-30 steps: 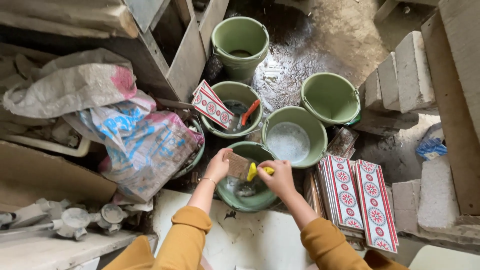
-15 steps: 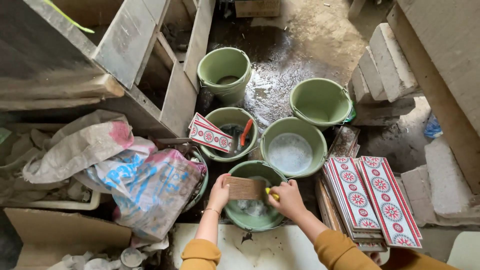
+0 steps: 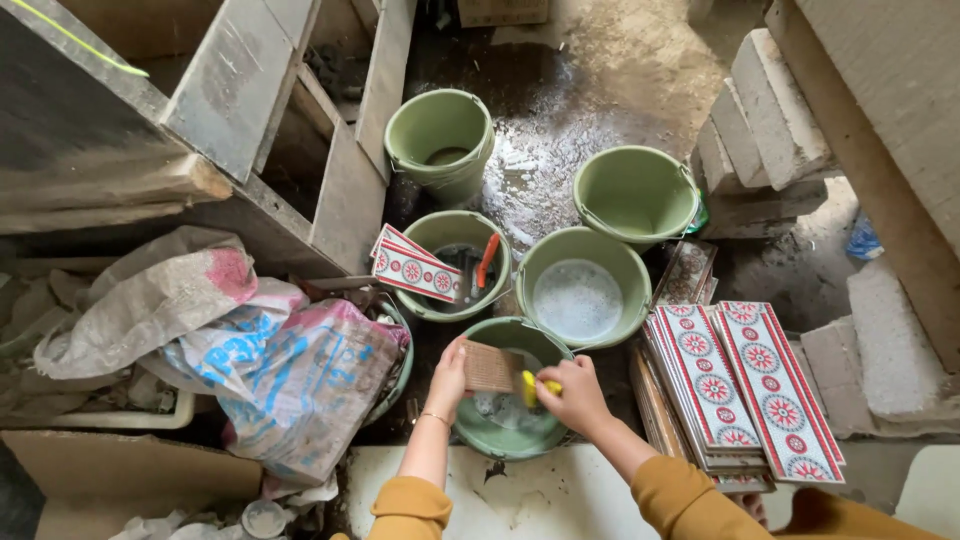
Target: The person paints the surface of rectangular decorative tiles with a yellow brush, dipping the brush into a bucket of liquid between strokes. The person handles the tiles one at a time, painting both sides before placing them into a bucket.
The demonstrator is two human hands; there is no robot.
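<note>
i am leaning over a green bucket [image 3: 490, 430] among four other green buckets. my left hand [image 3: 447, 372] is gripping the left edge of a brown tile [image 3: 489, 367] above it, while my right hand [image 3: 570, 392], just beside, is closing around a yellow brush [image 3: 533, 385] touching the tile.

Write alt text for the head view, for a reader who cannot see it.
Seen from above, the left hand holds a brown tile over a green bucket while the right hand holds a yellow tool against it. Four more green buckets stand beyond, and patterned red-and-white tiles are stacked to the right.
</note>
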